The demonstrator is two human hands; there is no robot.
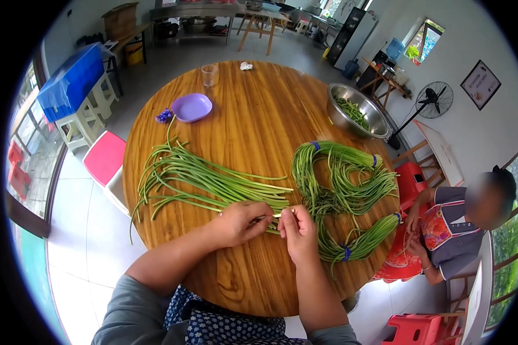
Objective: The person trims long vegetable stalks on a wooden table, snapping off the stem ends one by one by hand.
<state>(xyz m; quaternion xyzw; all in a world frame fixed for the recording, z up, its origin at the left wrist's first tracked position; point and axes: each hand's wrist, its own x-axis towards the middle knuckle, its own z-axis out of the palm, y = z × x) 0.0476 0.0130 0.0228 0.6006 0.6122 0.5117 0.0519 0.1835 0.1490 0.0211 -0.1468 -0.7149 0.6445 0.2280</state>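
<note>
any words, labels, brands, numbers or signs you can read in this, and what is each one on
No text can be read with confidence.
Wall sign: lettering shows, but it is too small and blurred to quote.
Blue ties on the green stalk bundles: no lettering can be made out.
Purple dish: no lettering can be made out.

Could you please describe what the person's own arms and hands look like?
The left sleeve and right sleeve are plain grey-blue and end around the elbows, leaving both forearms uncovered. The left grip and right grip are bare human hands without gloves, and no watch shows.
</note>
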